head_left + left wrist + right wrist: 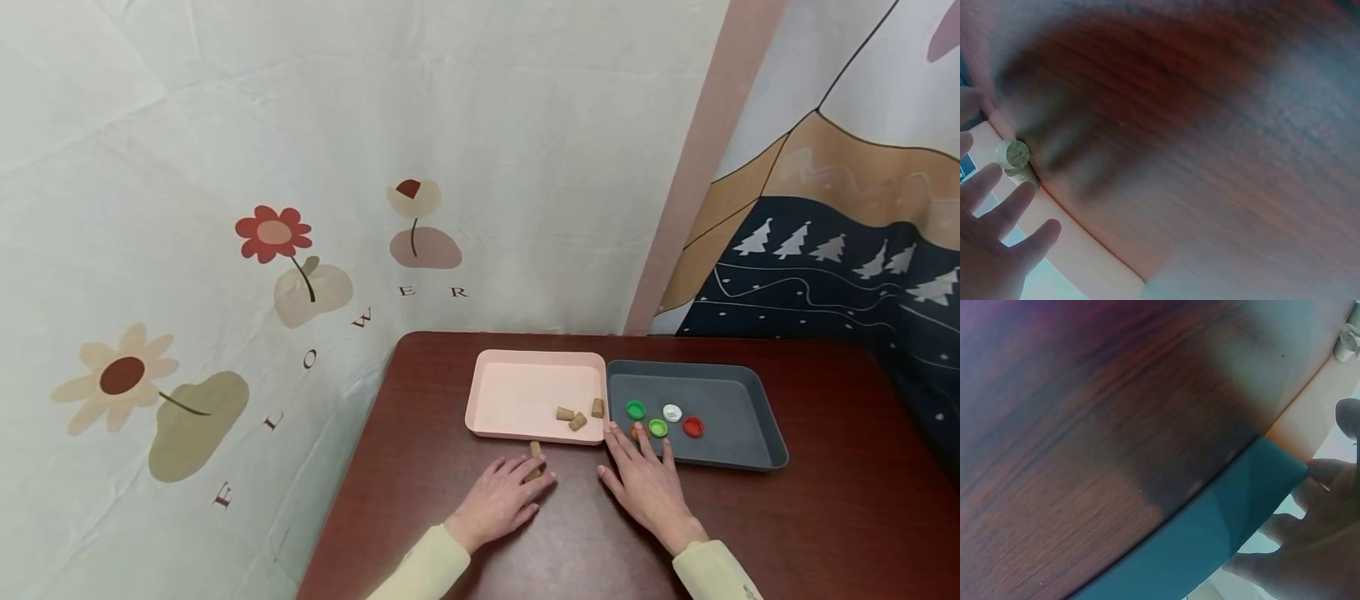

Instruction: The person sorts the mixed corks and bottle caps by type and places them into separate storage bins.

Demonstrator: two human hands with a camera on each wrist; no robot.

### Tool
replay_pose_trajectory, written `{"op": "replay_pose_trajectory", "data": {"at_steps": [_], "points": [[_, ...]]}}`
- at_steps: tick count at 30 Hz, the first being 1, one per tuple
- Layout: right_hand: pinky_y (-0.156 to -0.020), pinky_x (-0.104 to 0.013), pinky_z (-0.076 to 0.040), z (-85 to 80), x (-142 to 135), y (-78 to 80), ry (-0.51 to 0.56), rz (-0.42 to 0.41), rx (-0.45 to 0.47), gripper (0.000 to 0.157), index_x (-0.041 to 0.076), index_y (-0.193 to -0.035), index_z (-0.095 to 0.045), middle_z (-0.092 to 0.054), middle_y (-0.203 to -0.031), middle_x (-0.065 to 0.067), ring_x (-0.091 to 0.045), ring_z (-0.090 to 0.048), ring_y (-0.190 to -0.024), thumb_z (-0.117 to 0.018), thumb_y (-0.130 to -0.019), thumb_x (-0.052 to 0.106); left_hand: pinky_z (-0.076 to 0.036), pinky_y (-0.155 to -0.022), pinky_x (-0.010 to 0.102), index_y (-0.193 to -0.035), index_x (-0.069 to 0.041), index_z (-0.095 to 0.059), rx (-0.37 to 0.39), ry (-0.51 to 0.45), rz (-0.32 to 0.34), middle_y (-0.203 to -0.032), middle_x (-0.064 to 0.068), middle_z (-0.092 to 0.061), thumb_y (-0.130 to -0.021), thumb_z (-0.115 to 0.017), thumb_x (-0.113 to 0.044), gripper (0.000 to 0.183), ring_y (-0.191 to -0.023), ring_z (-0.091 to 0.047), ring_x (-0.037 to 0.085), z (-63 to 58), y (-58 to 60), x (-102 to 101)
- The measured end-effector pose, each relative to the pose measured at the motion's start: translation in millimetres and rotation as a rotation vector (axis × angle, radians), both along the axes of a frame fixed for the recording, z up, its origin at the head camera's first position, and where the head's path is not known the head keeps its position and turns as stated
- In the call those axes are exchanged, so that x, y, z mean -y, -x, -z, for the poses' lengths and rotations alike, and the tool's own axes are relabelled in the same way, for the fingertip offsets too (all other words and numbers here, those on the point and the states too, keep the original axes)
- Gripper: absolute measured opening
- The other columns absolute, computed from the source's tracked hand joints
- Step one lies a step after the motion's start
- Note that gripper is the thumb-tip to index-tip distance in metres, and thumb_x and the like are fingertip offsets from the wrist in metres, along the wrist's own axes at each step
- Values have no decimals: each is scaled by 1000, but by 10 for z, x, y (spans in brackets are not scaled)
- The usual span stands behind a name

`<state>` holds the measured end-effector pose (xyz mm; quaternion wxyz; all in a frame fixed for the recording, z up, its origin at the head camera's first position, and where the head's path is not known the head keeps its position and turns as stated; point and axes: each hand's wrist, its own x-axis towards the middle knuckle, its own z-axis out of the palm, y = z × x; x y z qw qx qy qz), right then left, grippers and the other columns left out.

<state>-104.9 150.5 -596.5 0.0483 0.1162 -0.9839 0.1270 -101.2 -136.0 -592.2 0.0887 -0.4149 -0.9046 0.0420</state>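
My left hand (497, 502) hovers low over the table with spread fingers near two brown corks. One cork (535, 448) lies against the pink tray's front edge; the other cork (532, 475) is partly hidden under the fingers. In the left wrist view, a cork (1018, 153) shows its round end just beyond the fingertips (1022, 190). My right hand (649, 492) reaches over the front rim of the dark grey tray (738, 442), fingers extended. By its fingertips is an orange cap (635, 432), partly covered, and a light green cap (657, 428). Neither hand grips anything.
Three corks (577, 422) lie in the right part of the pink tray (525, 383). The grey tray beside it also holds a green cap (635, 409), a white cap (672, 413) and a red cap (693, 427). A printed curtain (525, 167) hangs behind the brown table (420, 400).
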Motion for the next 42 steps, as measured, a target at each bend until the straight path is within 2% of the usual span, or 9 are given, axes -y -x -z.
{"op": "replay_pose_trajectory", "data": {"at_steps": [7,12,16,20,26,30,35,39,42], "points": [[-109,-78,-23,10,3,6,-2,2,0,68,10,-155,-49,-49,-158,-10,-44,-36,-148,-67,-99,43,-52,-97,37,-135,-32,-69,-55,2,35,-141,-6,-62,-98,-70,-28,37,-122,-63,13,2,19,-16],[-109,-78,-23,18,4,12,4,2,-6,68,10,-155,-49,-49,-157,-10,-44,-37,-148,-68,-98,42,-53,-92,35,-131,-30,-71,-40,-21,42,-135,-3,-65,-100,-67,-25,32,-116,-65,14,-1,18,-4],[-109,-78,-23,15,5,11,10,0,-13,68,9,-155,-49,-50,-157,-10,-44,-38,-147,-69,-98,41,-54,-89,33,-123,-26,-74,-18,-56,31,-128,-1,-67,-97,-70,-19,28,-110,-67,16,-1,22,8],[-109,-78,-24,19,4,11,6,-2,-17,68,10,-155,-49,-50,-157,-9,-44,-38,-147,-68,-98,42,-54,-89,31,-115,-22,-77,-30,-76,32,-123,-1,-66,-92,-75,-12,25,-105,-67,15,6,30,18],[-108,-78,-25,24,3,8,3,-5,-21,68,10,-155,-50,-50,-157,-9,-43,-39,-147,-68,-98,43,-54,-91,31,-119,-19,-75,-46,-108,36,-123,-1,-66,-95,-71,-14,24,-107,-66,15,-43,28,19],[-108,-78,-24,24,2,4,9,-5,-23,68,10,-155,-50,-50,-157,-9,-43,-38,-147,-68,-98,42,-54,-90,31,-122,-16,-74,-64,-199,40,-124,1,-67,-98,-70,-16,25,-109,-67,15,-59,54,15],[-108,-78,-24,25,-1,4,12,-2,-24,68,10,-155,-50,-50,-157,-9,-43,-38,-147,-69,-98,42,-56,-86,31,-118,-13,-76,-122,-354,56,-120,4,-70,-89,-83,-17,30,-107,-68,15,-82,120,7],[-108,-79,-23,27,0,8,9,3,-22,68,10,-154,-50,-50,-157,-8,-43,-38,-147,-69,-98,43,-56,-86,31,-116,-15,-76,-143,-414,28,-119,2,-69,-84,-86,-17,34,-106,-68,15,-126,165,-1],[-108,-80,-23,28,5,8,12,4,-22,68,10,-154,-50,-50,-157,-8,-43,-38,-147,-69,-97,42,-55,-89,32,-117,-15,-76,-140,-448,-5,-120,1,-69,-86,-85,-17,32,-106,-68,15,-169,190,-5]]}}
